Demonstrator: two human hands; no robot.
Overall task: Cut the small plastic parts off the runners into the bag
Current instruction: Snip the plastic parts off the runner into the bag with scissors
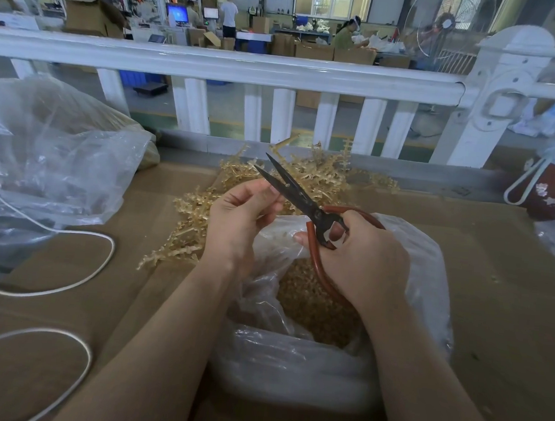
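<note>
Red-handled scissors (306, 206) — blades apart, right hand (362, 260) gripping, clear crinkled bag (307, 362)

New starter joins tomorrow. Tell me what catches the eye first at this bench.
The red-handled scissors, blades open, gripped by the right hand at centre. Behind them, a tangled heap of yellowish runners on the cardboard. Beneath both hands, the open clear bag holding cut parts.

Two hands – left hand (239, 220) and right hand (362, 260) – and one pair of scissors (298, 197). Two clear plastic bags: bag of cut parts (291, 361), big bag (51, 159). One heap of runners (308, 176) – too tangled to count.
</note>
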